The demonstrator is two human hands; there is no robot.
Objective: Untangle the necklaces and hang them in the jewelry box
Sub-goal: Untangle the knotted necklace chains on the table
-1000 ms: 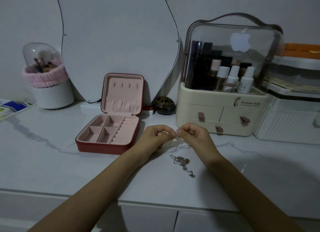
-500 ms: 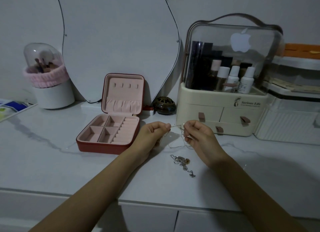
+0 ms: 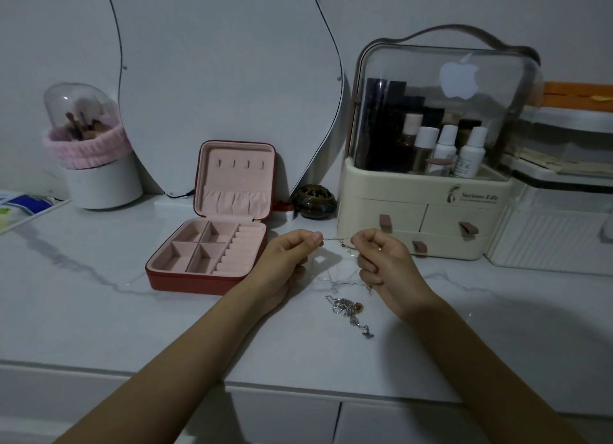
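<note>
Marble-veined white countertop [image 3: 99,311] carries the open jewelry box [image 3: 212,254], red outside and pink-lined, its lid propped upright with a row of four small hooks [image 3: 240,164] near the top edge. The box sits to the left of both hands, so the left hand [image 3: 288,258] is the nearer one to it. That hand pinches one end of a thin chain [image 3: 335,239] between thumb and curled fingers; the right hand [image 3: 381,261] pinches the other end, and the short stretch between them runs level, left to right, above the counter. Slack from the same chain appears to droop in faint loops below the hands. Just nearer the camera, between the wrists, the remaining necklaces [image 3: 348,311] lie in a small silver heap on the counter, apart from both hands. Hanging the held chain would, by the look of it, mean carrying it left and up to the lid. Dim light makes the clasp, the chain's links and any knots too fine to make out.
</note>
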